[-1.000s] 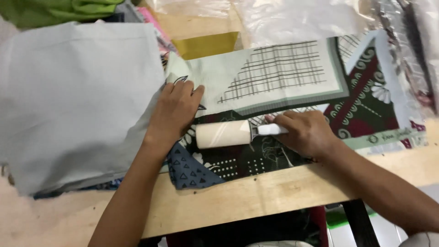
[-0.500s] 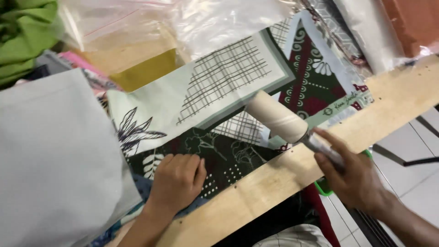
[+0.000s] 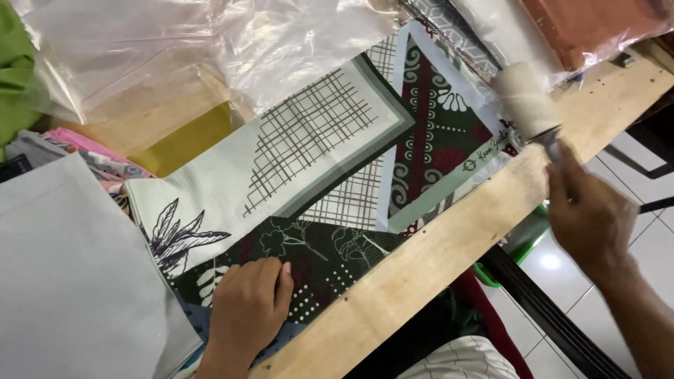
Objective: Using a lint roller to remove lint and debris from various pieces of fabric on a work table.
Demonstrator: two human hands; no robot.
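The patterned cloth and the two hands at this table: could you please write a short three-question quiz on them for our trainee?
1. True or false: the right hand holds the lint roller by its handle.
2. What does the left hand rest on: A) the clear plastic bags, B) the patterned cloth, C) the wooden table edge?
3. Fill in: the roller sits at the cloth's ____ end, by the table edge.

Key: 1 true; 2 B; 3 right.

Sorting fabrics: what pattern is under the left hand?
Dark green cloth with white dots and flower outlines; head view.
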